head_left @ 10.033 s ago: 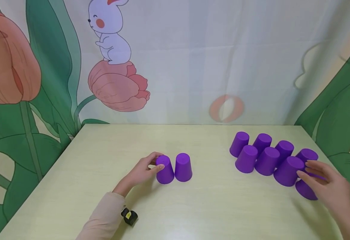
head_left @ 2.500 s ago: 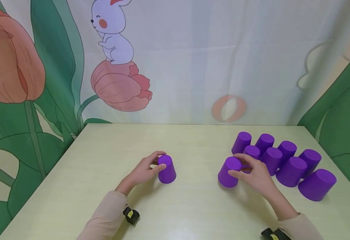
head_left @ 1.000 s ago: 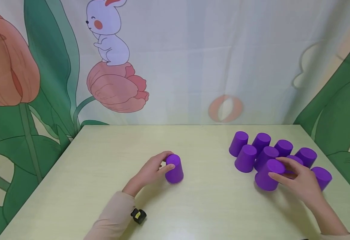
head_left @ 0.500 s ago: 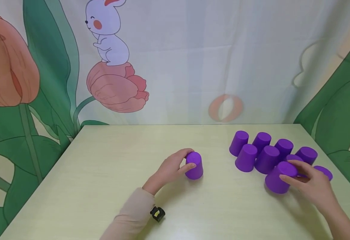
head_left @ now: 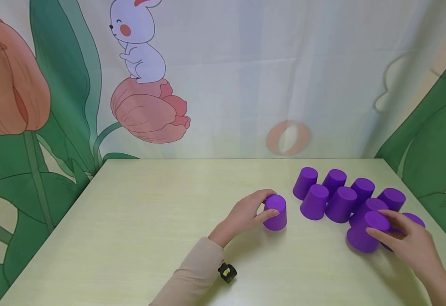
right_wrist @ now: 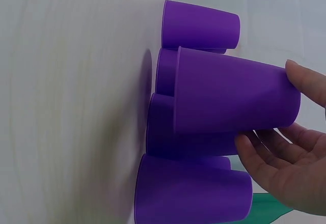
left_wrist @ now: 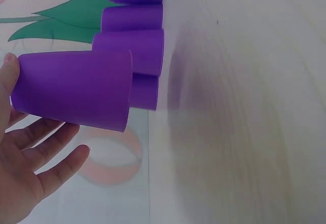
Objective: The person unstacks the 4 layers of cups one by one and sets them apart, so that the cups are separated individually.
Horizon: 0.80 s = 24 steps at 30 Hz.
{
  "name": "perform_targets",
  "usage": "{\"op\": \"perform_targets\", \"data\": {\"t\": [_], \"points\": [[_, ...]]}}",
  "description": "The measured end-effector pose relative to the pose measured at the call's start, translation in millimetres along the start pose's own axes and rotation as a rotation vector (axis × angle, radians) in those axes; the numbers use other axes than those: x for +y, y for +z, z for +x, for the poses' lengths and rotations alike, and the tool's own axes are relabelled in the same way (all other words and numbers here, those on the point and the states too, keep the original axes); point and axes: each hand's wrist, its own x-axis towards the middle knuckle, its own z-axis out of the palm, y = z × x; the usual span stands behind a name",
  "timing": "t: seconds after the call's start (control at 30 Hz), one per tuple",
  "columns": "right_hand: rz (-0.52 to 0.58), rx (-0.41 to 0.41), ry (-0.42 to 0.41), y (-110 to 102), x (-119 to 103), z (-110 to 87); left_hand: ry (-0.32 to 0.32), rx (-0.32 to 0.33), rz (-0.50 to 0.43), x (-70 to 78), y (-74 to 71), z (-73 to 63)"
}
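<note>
My left hand (head_left: 245, 214) holds an upside-down purple cup (head_left: 275, 216) between thumb and fingers, left of the other cups. In the left wrist view a gap and a shadow show between this cup's rim and the table. My right hand (head_left: 416, 242) grips a second upside-down purple cup (head_left: 362, 238) near its base, in front of the cup group. The right wrist view shows that held cup (right_wrist: 229, 94) raised off the table, overlapping cups behind it. Several matching cups (head_left: 314, 203) stand upside down in two slanting rows at the right, partly hidden by my right hand.
The pale wooden table (head_left: 138, 221) reaches back to a curtain (head_left: 223, 85) printed with a rabbit, tulips and leaves. A black wrist device (head_left: 227, 272) sits at my left sleeve. Rows of cups run close to the table's right edge.
Two cups stood at mid-left ten seconds ago; my right hand has since carried one right, to the front of the group. Over the last second my left hand has brought the other rightward.
</note>
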Motion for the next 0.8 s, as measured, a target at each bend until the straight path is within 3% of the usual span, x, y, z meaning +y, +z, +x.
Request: {"op": "perform_targets", "data": {"t": [0.17, 0.57, 0.8], "points": [[-0.015, 0.003, 0.007, 4, 19, 3.0, 0.029, -0.004, -0.017, 9.0, 13.5, 11.2], [-0.017, -0.007, 0.018, 4, 21, -3.3, 0.040, -0.096, 0.078, 35.4, 44.9, 33.0], [-0.046, 0.000, 0.034, 4, 14, -5.1, 0.084, -0.078, 0.140, 50.6, 59.1, 43.0]]}}
